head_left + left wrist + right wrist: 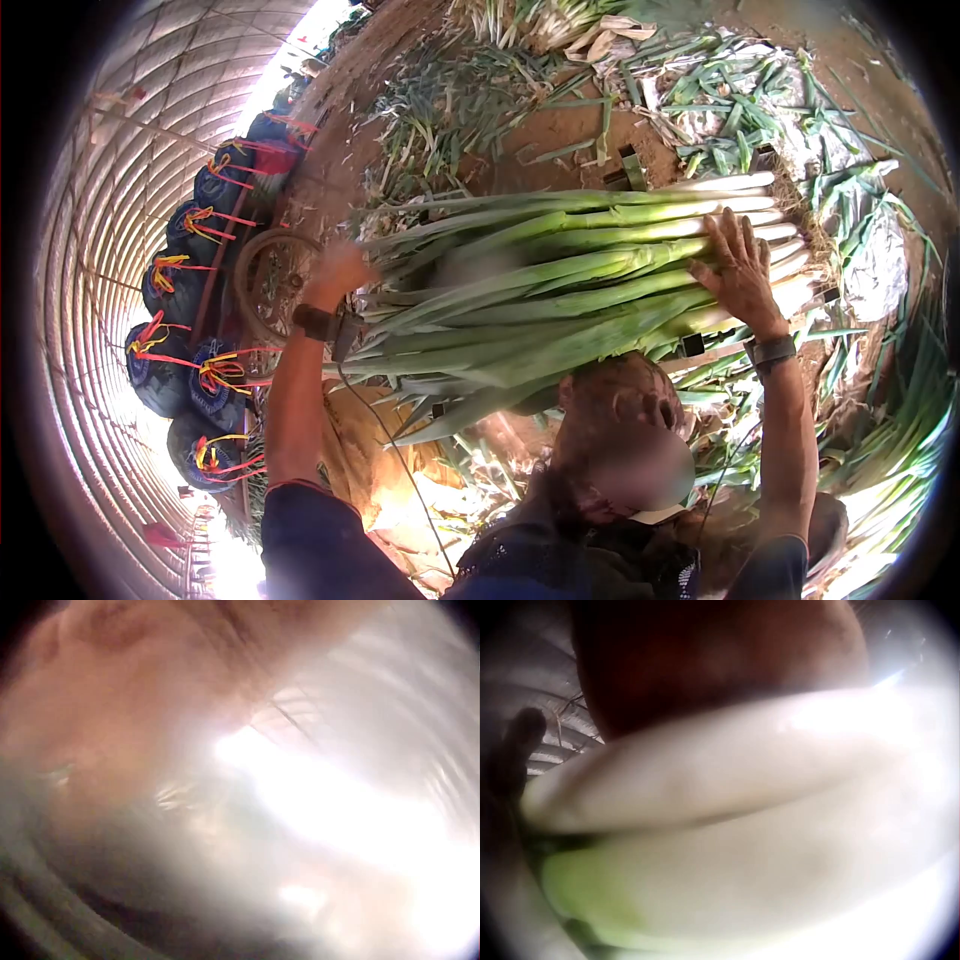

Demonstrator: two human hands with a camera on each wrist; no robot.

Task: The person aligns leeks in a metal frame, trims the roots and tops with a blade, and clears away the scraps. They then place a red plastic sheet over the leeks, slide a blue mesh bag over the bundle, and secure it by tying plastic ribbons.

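In the head view, the leeks (610, 268) are lying gathered side by side, with no band showing around them; the right hand (742, 272) is resting on their pale lower stalks, fingers spread, while the left hand (342, 272) is blurring near the leaf ends, its grip unclear. The left wrist view is showing mostly blur and glare. In the right wrist view, pale stalks (727, 772) are filling the foreground

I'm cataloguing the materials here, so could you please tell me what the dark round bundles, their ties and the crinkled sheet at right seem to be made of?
Dark bundles: probably smooth plastic sacking, judging by their faint sheen.
Ties: perhaps plastic twine, given the thin, bright red and yellow strands.
Crinkled sheet: likely thin, glossy plastic film, from its wrinkles and glints.
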